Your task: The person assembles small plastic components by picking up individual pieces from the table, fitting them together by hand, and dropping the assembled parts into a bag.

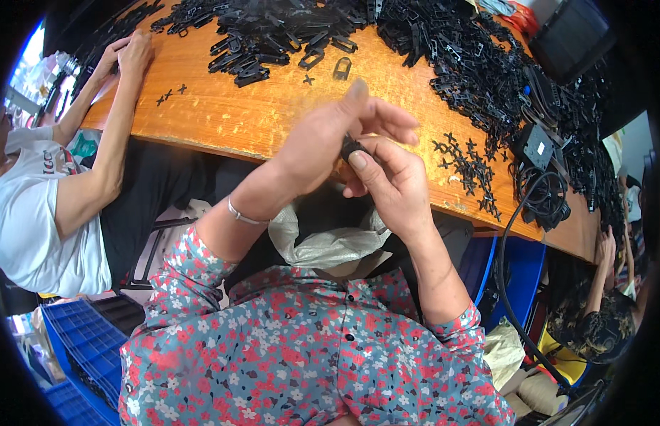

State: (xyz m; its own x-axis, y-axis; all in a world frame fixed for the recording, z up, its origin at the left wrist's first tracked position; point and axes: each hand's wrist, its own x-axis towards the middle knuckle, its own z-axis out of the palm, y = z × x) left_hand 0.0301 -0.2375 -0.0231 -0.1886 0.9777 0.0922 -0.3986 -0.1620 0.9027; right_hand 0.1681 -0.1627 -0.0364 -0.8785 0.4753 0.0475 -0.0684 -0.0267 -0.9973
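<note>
Between the thumb and fingers of my right hand [397, 177] is a small black plastic part [352, 148], at the table's near edge. Its shape is mostly hidden by my fingers. Just above and left of it, my left hand [326, 135] is slightly blurred, its thumb raised and its fingers stretched to the right. The heel of that palm is close to the part; whether they touch I cannot tell. Small black cross-shaped pieces [470, 167] lie scattered right of my hands. Beyond my fingertips, a black loop-shaped piece [342, 68] lies flat beside a single cross [308, 79].
Heaps of black plastic parts [273, 32] cover the wooden table's [223, 121] far side and right [479, 71]. A black box [533, 145] with a cable stands at right. A whitish sack [330, 247] hangs open below my hands. Co-workers sit left [53, 192] and right [592, 312].
</note>
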